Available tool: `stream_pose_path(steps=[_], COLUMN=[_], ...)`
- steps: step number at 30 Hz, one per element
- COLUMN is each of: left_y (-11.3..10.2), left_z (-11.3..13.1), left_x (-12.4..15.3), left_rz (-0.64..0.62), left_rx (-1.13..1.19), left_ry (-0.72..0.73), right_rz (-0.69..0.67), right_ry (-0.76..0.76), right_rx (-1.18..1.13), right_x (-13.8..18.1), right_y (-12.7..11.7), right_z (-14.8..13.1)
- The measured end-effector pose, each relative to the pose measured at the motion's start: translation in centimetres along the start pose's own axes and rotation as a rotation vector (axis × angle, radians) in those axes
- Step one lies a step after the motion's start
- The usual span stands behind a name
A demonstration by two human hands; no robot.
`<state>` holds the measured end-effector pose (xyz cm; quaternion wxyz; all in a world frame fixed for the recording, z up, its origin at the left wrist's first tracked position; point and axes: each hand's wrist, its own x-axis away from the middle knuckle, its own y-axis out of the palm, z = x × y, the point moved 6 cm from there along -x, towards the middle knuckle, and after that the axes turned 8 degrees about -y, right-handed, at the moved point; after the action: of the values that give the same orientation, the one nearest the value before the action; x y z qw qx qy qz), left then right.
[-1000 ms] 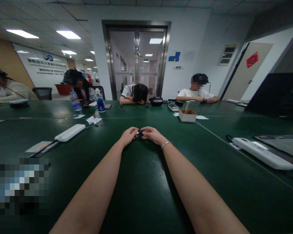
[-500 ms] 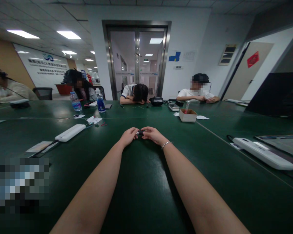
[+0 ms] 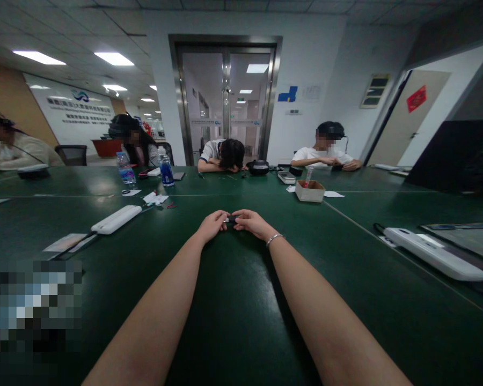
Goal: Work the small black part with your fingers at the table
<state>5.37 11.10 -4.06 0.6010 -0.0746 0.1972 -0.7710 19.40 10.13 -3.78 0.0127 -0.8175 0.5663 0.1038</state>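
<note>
Both my arms stretch forward across a dark green table (image 3: 233, 300). My left hand (image 3: 212, 223) and my right hand (image 3: 251, 221) meet at the middle of the table, fingers curled. Between their fingertips they pinch a small dark object with a silvery end (image 3: 229, 219); it is too small to name. A thin bracelet (image 3: 274, 237) circles my right wrist.
A white power strip (image 3: 116, 219) lies to the left and another white power strip (image 3: 432, 253) to the right. A small cardboard box (image 3: 309, 190), two water bottles (image 3: 124, 168) and paper scraps (image 3: 155, 198) stand further back. Several other people sit along the far edge before glass doors.
</note>
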Motion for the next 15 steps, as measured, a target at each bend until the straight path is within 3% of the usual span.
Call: stream_pose_path(steps=[7,15], left_y=[-0.09,-0.16], left_z=[0.27,0.01], left_x=[0.15,0.08], left_rz=[0.02,0.025], left_rx=[-0.032,-0.01], left_ry=[0.013,0.001], right_rz=[0.012,0.145], right_ry=[0.015,-0.006], right_rx=[0.002,-0.072], right_x=[-0.02,-0.02], right_y=[0.03,-0.61], right_z=[0.11,0.34])
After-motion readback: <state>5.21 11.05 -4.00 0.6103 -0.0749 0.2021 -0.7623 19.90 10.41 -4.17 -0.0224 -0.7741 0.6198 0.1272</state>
